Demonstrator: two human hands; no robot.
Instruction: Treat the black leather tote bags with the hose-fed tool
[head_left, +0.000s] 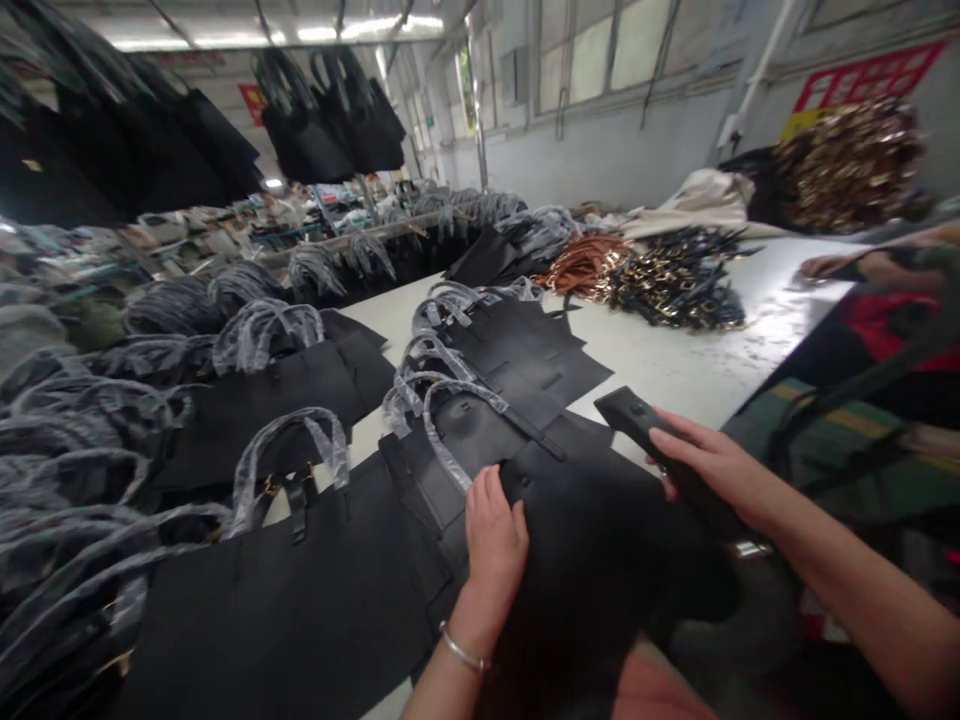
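Note:
A black leather bag panel point(592, 530) lies nearest me, its lower part dropping toward my lap. My left hand point(496, 535), with a silver bangle at the wrist, is closed on the panel's edge beside a plastic-wrapped handle point(446, 440). Fingers and thumb of my right hand point(701, 460) wrap round a long black strip-shaped piece point(626, 415), held just above the panel's right side. A small dot shows near its upper end; its exact kind is unclear. Under and beyond the panel, more black bag panels point(517, 350) overlap in a row.
Black bags with wrapped handles point(285, 560) crowd the left. Brown straps point(585, 262) and black straps with gold hardware point(675, 280) are heaped on the white table point(637, 350). Bags point(322, 120) hang overhead. Another person's hand point(885, 268) is at the far right.

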